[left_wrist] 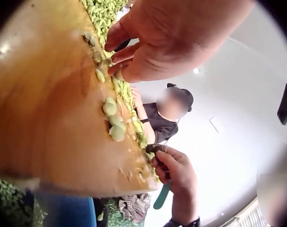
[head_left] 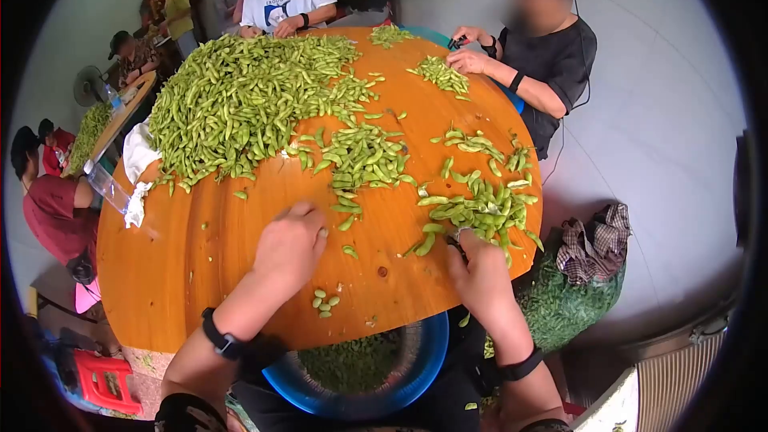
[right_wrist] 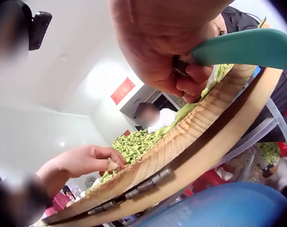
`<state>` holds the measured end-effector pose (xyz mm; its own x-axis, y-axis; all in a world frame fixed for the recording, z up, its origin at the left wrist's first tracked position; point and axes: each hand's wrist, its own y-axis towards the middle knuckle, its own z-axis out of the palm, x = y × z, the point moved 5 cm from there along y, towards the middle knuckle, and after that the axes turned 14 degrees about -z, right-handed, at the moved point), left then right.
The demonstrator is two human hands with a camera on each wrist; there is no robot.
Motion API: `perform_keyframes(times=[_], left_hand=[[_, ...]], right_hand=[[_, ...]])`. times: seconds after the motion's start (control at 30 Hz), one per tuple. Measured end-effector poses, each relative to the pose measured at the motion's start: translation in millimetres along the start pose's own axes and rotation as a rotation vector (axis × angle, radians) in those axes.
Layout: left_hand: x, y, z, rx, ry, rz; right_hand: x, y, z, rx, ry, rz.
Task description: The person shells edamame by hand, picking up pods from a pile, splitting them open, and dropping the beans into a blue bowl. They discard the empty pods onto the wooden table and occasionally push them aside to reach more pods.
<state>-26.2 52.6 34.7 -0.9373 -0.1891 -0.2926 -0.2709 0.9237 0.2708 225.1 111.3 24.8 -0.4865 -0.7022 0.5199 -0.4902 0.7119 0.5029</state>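
Shelling green pods at the round desk (head_left: 184, 272): the left hand (head_left: 290, 246) pinches one pod (left_wrist: 118, 74) near centre, the right hand (head_left: 482, 274) grips a teal-handled tool (right_wrist: 242, 47) beside the near-right pod heap (head_left: 480, 208); the next move probably calls for bringing tool and pod together.

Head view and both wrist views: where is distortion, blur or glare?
Head view: strong fisheye with a black rim, the table bulges, light even. Left wrist view: the left hand pinching a pod looks soft, the pale background is bright. Right wrist view: the right hand gripping the teal-handled tool is close and blurred, the wall washed out.
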Motion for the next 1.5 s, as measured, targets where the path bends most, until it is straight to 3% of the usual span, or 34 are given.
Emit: perform_keyframes(times=[0.07, 0.17, 0.47, 0.7, 0.77, 0.8, 0.83, 0.87, 0.9, 0.93, 1.07, 1.13, 1.23, 1.37, 1.43, 1.5], left_hand=[[0.1, 19.3, 20.0, -0.034, -0.12, 0.06], [-1.6, 35.5, 31.9, -0.039, -0.073, 0.088], [-15.3, 43.5, 31.3, 0.073, -0.074, 0.145], [-14.8, 49.3, 33.2, -0.007, 0.03, 0.256], [-15.1, 39.0, 26.8, 0.055, -0.358, 0.168], [-21.3, 30.5, 21.5, 0.062, -0.359, 0.17], [-23.8, 21.7, 23.0, 0.324, -0.683, -0.025], [-26.6, 10.2, 28.3, 0.585, -0.997, -0.231], [-28.7, 1.8, 28.7, 0.641, -1.063, -0.256], [-26.6, -4.8, 31.2, 0.639, -1.061, -0.259], [-23.2, -21.4, 40.4, 0.639, -1.072, -0.141], [-28.4, -23.1, 34.8, 0.419, -0.941, 0.059], [-32.4, -23.8, 29.9, 0.324, -0.795, 0.107], [-31.8, -24.5, 31.7, 0.357, -0.774, 0.06], [-34.8, -21.6, 24.1, 0.197, -0.757, 0.193], [-22.8, -10.8, 18.1, 0.176, -0.774, 0.121]], right_hand=[[4.3, -0.2, 6.7, -0.036, 0.077, -0.014], [9.5, 0.6, 15.1, -0.037, 0.202, -0.006], [25.1, 13.6, 34.9, 0.083, 0.334, 0.018], [23.0, 16.6, 39.7, 0.024, 0.443, -0.004], [19.6, 17.4, 37.8, 0.004, 0.496, 0.024], [14.7, 16.5, 42.7, 0.083, 0.702, 0.232], [12.9, 12.0, 48.8, 0.164, 0.905, 0.442], [14.0, 12.3, 46.7, 0.163, 0.907, 0.446], [18.0, 12.6, 47.7, 0.171, 1.073, 0.467], [23.1, 12.6, 49.3, 0.18, 1.24, 0.484], [30.4, 7.9, 51.6, 0.209, 1.242, 0.547], [32.8, 5.1, 52.6, 0.237, 1.213, 0.577], [32.1, 1.6, 55.3, 0.236, 1.227, 0.573], [34.4, 0.7, 58.5, 0.209, 1.242, 0.573], [33.0, -0.8, 59.6, 0.186, 1.255, 0.611], [21.7, 1.4, 52.6, 0.12, 1.187, 0.601]])
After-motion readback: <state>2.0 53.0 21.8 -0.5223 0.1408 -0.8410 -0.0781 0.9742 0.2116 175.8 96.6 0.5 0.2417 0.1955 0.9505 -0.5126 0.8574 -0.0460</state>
